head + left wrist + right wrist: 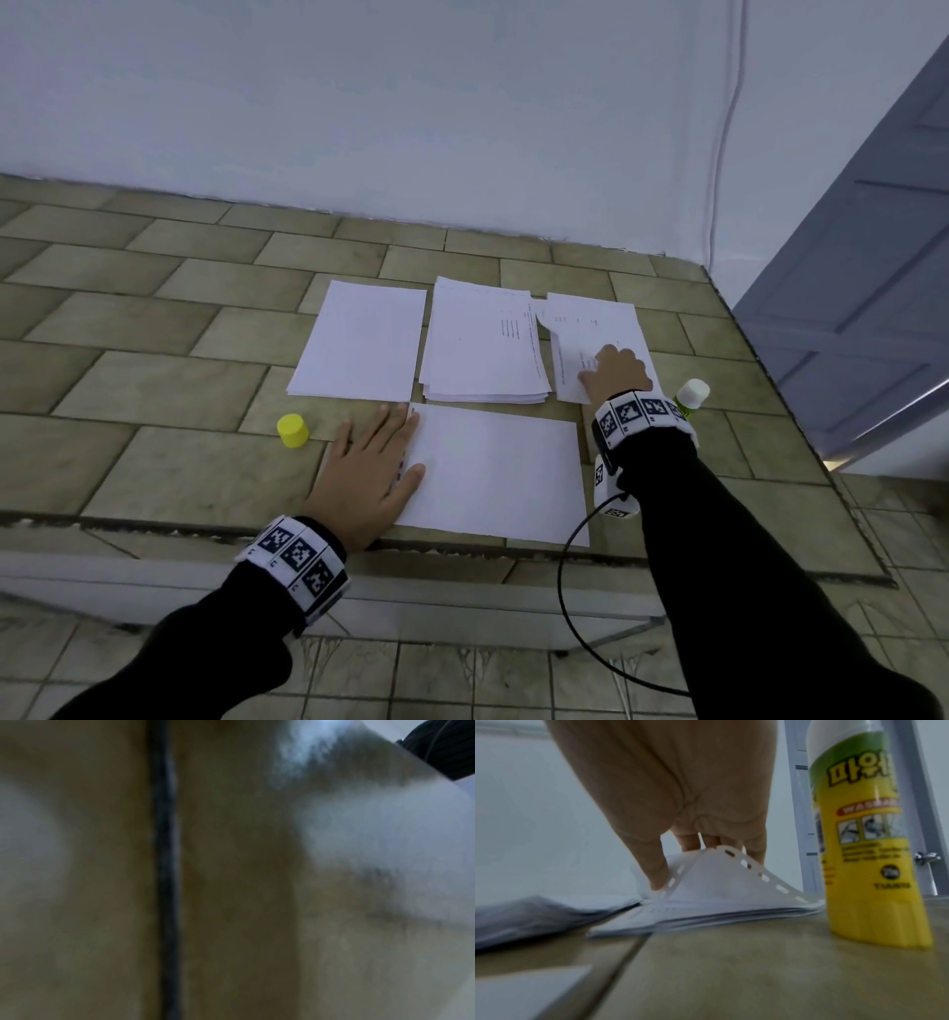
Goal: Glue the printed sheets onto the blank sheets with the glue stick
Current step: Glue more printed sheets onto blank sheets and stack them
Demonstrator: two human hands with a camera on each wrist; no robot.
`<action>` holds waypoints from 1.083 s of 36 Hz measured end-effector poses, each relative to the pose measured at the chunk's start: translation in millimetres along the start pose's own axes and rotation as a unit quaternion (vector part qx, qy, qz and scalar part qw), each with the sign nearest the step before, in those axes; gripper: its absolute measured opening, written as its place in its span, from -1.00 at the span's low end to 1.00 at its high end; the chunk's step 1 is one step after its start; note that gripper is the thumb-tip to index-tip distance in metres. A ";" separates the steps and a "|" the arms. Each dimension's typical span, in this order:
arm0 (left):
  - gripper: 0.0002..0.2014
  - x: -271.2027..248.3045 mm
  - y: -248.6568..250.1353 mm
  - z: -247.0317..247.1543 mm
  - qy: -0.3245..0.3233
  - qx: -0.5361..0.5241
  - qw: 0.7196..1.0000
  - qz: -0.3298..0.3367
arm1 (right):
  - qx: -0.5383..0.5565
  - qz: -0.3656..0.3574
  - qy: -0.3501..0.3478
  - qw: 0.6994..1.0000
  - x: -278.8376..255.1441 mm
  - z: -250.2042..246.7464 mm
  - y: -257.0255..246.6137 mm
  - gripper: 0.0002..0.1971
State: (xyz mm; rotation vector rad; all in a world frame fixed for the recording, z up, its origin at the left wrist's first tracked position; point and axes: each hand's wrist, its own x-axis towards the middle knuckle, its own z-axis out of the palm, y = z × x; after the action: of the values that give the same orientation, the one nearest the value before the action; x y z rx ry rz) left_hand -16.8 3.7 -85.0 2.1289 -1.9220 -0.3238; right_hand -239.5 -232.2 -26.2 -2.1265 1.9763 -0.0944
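Right hand [613, 372] is pinching up the near edge of the top printed sheet [721, 882] on the right-hand pile; glue stick [690, 394] stands upright just right of that wrist, uncapped; left hand [372, 473] lies flat, fingers straight, on the blank sheet's [498, 473] left edge; yellow cap [293, 430] sits just left of it.

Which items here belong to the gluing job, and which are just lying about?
In the job:
- glue stick, uncapped, standing
- yellow cap
- sheet under left hand
- top sheet of the right-hand pile, pinched by right hand
- middle pile
- left pile

Lying about:
- black cable
- door
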 end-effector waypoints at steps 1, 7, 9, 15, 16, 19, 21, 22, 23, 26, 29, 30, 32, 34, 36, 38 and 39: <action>-0.20 0.0 -0.5 0.2 0.004 -0.005 1.000 0.001 | 0.014 -0.004 0.016 1.000 0.8 -2.4 0.3 -0.63; -0.20 -0.2 -4.7 2.1 0.019 -0.031 0.999 -0.004 | 0.137 -0.072 0.103 0.983 -6.9 -25.1 -5.0 -0.60; -0.18 -0.6 -4.3 1.4 0.025 -0.065 0.998 -0.008 | 0.170 -0.119 0.124 0.970 -15.1 -30.1 -7.1 -0.62; -0.25 -2.9 -0.7 -10.5 0.126 -0.339 0.930 -0.068 | 0.227 -0.252 0.109 0.934 -56.0 -33.6 -2.6 -0.63; -0.30 -3.7 -0.5 -14.2 0.138 -0.374 0.914 -0.075 | 0.238 -0.265 0.096 0.929 -65.3 -32.0 -0.9 -0.63; -0.52 -2.2 6.0 -30.5 0.165 -0.474 0.861 -0.083 | 0.263 -0.300 0.053 0.915 -91.2 -26.4 5.4 -0.65; -0.52 4.7 11.9 -42.4 0.145 -0.548 0.815 -0.119 | 0.243 -0.326 0.035 0.913 -102.0 -18.3 12.7 -0.65; -0.56 8.6 14.8 -47.7 0.127 -0.571 0.798 -0.143 | 0.238 -0.338 0.027 0.910 -104.8 -13.1 16.9 -0.65; -0.65 11.7 17.1 -52.2 0.108 -0.584 0.788 -0.164 | 0.238 -0.347 0.017 0.907 -107.2 -8.2 20.6 -0.64; -0.87 18.3 17.4 -56.1 0.063 -0.588 0.783 -0.195 | 0.245 -0.367 -0.006 0.897 -111.2 5.0 30.8 -0.63; -0.80 20.5 9.9 -50.4 0.008 -0.552 0.816 -0.172 | 0.254 -0.349 -0.019 0.902 -113.4 15.3 40.7 -0.64; -0.77 20.4 7.6 -48.5 -0.006 -0.538 0.827 -0.160 | 0.261 -0.336 -0.025 0.905 -113.9 17.0 43.3 -0.62; -0.74 19.1 7.0 -46.5 -0.023 -0.531 0.833 -0.150 | 0.289 -0.310 -0.053 0.904 -116.1 15.0 47.2 -0.53; -0.73 17.3 9.4 -45.2 -0.022 -0.532 0.834 -0.144 | 0.304 -0.297 -0.083 0.901 -118.2 10.0 51.0 -0.44; -0.73 15.7 10.3 -43.4 -0.022 -0.528 0.838 -0.140 | 0.335 -0.287 -0.110 0.891 -117.3 8.3 56.3 -0.40; -0.73 14.1 10.2 -42.4 -0.021 -0.516 0.845 -0.138 | 0.364 -0.261 -0.136 0.883 -116.0 7.3 60.5 -0.43; -0.73 13.4 10.4 -42.9 -0.020 -0.510 0.849 -0.138 | 0.362 -0.251 -0.135 0.887 -115.4 6.9 61.4 -0.47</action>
State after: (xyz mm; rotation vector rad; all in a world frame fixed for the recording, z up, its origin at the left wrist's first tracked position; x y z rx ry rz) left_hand -10.9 -8.9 -41.0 1.5931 -1.0030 -1.1451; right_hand -307.7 -120.7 -33.0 -1.9191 0.9622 -0.5072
